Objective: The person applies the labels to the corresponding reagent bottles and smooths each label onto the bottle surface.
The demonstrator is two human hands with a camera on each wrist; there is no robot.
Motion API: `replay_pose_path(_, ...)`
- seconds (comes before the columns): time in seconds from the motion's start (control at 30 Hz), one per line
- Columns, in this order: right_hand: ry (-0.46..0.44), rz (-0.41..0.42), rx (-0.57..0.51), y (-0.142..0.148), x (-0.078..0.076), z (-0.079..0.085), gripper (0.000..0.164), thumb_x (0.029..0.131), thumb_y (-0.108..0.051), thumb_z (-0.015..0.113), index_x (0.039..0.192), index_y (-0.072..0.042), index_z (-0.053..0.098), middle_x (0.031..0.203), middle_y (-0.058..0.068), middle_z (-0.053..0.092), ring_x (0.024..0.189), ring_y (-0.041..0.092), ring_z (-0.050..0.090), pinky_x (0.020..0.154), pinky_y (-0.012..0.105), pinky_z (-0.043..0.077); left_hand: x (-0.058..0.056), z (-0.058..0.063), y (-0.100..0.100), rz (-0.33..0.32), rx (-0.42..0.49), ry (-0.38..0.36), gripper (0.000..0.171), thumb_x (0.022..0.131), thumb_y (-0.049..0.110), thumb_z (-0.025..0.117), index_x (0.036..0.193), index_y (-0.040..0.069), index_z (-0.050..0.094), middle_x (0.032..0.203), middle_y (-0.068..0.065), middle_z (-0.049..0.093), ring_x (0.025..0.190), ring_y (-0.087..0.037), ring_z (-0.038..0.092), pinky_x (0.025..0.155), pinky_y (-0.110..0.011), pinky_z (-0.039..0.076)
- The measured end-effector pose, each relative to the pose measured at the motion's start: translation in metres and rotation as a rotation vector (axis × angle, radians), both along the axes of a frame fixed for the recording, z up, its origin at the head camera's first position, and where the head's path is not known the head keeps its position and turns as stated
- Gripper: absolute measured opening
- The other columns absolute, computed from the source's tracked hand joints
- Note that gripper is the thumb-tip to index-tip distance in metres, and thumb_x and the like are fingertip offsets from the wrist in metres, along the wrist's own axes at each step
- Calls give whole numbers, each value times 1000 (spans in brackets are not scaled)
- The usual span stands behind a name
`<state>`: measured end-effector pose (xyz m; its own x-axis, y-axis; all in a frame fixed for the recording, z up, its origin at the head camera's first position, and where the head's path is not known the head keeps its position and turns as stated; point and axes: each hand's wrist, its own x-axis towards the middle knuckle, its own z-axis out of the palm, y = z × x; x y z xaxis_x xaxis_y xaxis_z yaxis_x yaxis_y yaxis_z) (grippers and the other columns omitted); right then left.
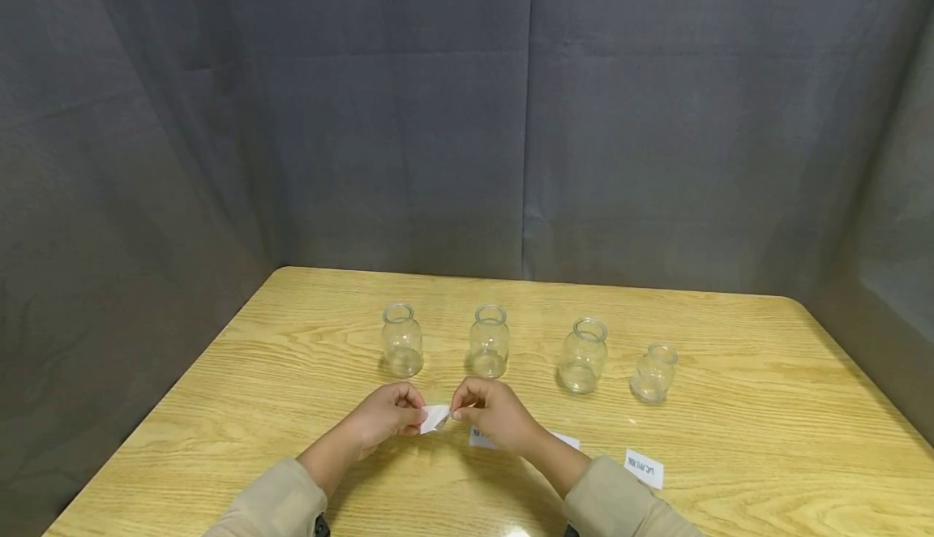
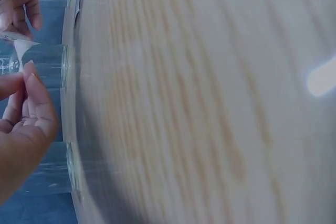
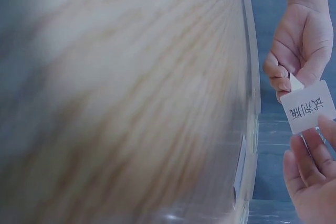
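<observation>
Between the two hands is a small white label (image 1: 434, 418), held above the table. My left hand (image 1: 385, 417) pinches its left edge, while my right hand (image 1: 499, 414) pinches the right end, where a corner folds up. In the right wrist view, dark written characters show on the label (image 3: 308, 107), and a pointed white flap (image 3: 295, 82) sticks out near the left hand's fingers. The left wrist view shows the left hand (image 2: 29, 124) with thumb and fingertip together on a white strip (image 2: 22, 51). Which layer each hand holds cannot be told.
Several clear glass jars stand uncovered in a row behind the hands: one (image 1: 402, 342) at left, another (image 1: 489, 344), a third (image 1: 582, 358), and a smaller one (image 1: 653, 375) at right. White labels (image 1: 644, 469) lie on the wooden table (image 1: 730, 423); some (image 1: 481, 439) are partly hidden by the right arm.
</observation>
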<state>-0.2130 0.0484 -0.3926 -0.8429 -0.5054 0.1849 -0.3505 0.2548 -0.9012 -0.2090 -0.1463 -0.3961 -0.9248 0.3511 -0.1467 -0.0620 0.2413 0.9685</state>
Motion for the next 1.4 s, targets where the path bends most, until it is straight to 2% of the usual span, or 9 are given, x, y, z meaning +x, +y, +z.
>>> replay_pose_path(0.13, 14, 14, 5, -1, 1, 1, 5, 80, 1, 57, 78, -2, 55, 76, 5, 56, 71, 14, 49, 62, 26, 40, 0, -2, -1, 18, 2, -10, 12, 81, 1, 54, 87, -7, 46, 82, -8, 50, 74, -15, 51, 68, -29, 45)
replay_pose_path(0.37, -37, 43, -24, -4, 15, 24, 5, 79, 11, 51, 80, 6, 51, 74, 10, 51, 66, 16, 45, 57, 21, 37, 0, -4, -3, 12, 2, -12, 13, 80, 0, 54, 88, -8, 46, 79, -8, 50, 74, -17, 51, 68, -29, 45)
replay_pose_path(0.5, -50, 26, -32, -4, 8, 12, 4, 80, 9, 52, 82, 5, 52, 75, 8, 51, 66, 15, 46, 55, 19, 38, 0, -5, -6, 14, -14, -1, 13, 80, -1, 55, 88, -7, 46, 71, -5, 48, 68, -16, 50, 66, -30, 45)
replay_pose_path(0.6, -68, 11, -27, -4, 1, 2, 4, 81, 5, 53, 85, 2, 53, 75, 6, 50, 65, 14, 45, 52, 19, 38, 1, -4, -8, 9, -27, -2, 12, 80, 0, 54, 88, -5, 46, 72, -5, 48, 67, -16, 50, 66, -30, 45)
replay_pose_path(0.77, -109, 0, -51, -4, 0, 1, 8, 81, 7, 51, 88, 4, 52, 75, 6, 49, 64, 14, 43, 52, 18, 37, 2, -3, -11, -17, -36, -29, 12, 79, 0, 54, 87, -5, 46, 76, -8, 48, 70, -17, 51, 66, -32, 46)
replay_pose_path(0.97, -102, -3, -88, -8, -2, -1, 15, 76, 14, 51, 90, 8, 51, 72, 5, 48, 64, 13, 43, 52, 16, 36, 4, -3, -13, -20, -68, -23, 11, 78, -2, 54, 85, -7, 48, 76, -9, 48, 72, -18, 53, 67, -33, 48)
replay_pose_path(1.07, -101, 4, -84, -10, -1, 1, 14, 76, 15, 51, 89, 9, 51, 73, 7, 49, 65, 13, 44, 53, 16, 36, 4, -3, -14, -9, -84, -21, 10, 77, -2, 55, 85, -6, 49, 76, -8, 48, 73, -17, 53, 67, -33, 48)
replay_pose_path(1.27, -87, 35, -45, -11, 8, 18, 9, 78, 13, 51, 86, 11, 53, 79, 19, 51, 67, 16, 44, 57, 17, 37, 4, -4, -19, 3, -102, -7, 13, 76, 2, 55, 86, -6, 50, 80, -9, 50, 74, -18, 52, 66, -33, 47)
replay_pose_path(1.4, -74, 44, -24, -11, 11, 22, 8, 78, 11, 51, 85, 10, 54, 79, 19, 52, 67, 15, 43, 56, 16, 36, 4, -4, -23, 30, -131, 7, 15, 76, 6, 55, 86, -5, 50, 82, -9, 51, 75, -19, 51, 66, -33, 46)
